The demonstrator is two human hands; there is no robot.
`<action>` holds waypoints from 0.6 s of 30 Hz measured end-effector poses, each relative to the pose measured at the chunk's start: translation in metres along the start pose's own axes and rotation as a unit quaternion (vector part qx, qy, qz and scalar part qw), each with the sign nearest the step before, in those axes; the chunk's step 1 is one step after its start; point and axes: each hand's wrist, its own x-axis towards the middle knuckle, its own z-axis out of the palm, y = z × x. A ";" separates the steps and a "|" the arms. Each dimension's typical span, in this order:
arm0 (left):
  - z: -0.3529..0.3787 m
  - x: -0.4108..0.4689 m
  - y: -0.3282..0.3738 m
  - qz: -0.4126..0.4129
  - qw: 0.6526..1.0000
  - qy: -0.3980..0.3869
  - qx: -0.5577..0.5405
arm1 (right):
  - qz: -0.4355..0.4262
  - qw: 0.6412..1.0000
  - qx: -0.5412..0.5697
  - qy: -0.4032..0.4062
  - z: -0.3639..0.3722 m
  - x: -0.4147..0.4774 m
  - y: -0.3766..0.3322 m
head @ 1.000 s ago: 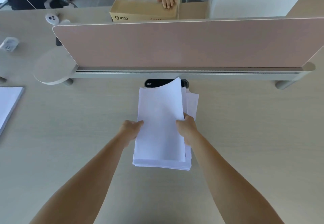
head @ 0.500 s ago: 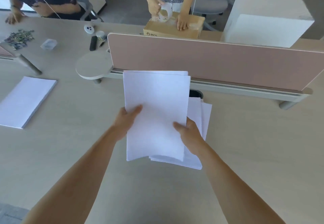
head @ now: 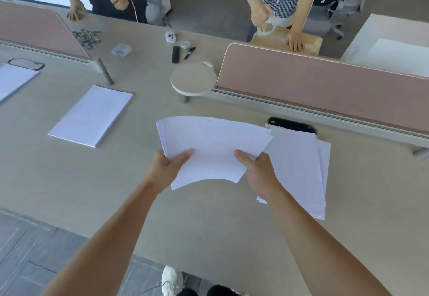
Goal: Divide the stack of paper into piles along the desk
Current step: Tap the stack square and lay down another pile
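A bundle of white sheets (head: 211, 147) hangs in the air above the light wood desk (head: 69, 179), bowed slightly. My left hand (head: 166, 167) grips its left edge and my right hand (head: 257, 171) grips its right edge, thumbs on top. The remaining stack of paper (head: 299, 168) lies on the desk just right of the bundle, its sheets fanned unevenly. A neat pile of paper (head: 92, 114) lies on the desk to the left. Another pile (head: 14, 80) shows at the far left edge.
A pink divider panel (head: 325, 80) runs behind the stack, with a black cable port (head: 292, 125) at its foot and a round shelf (head: 193, 80) at its end. Small items (head: 176, 52) lie beyond. Two people stand at the far side, one pressing a cardboard box (head: 287, 40).
Both hands lifted the top bundle off the stack and carried it left, clear of the stack. The view swung left, bringing the left-hand piles into sight.
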 end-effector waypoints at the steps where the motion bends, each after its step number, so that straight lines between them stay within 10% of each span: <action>1: -0.013 -0.001 -0.004 -0.002 1.000 -0.001 -0.004 | -0.003 1.000 -0.004 0.003 0.013 -0.003 0.006; 18: -0.077 0.005 -0.023 0.001 0.996 -0.044 -0.077 | -0.044 0.996 -0.030 0.069 0.089 -0.015 0.042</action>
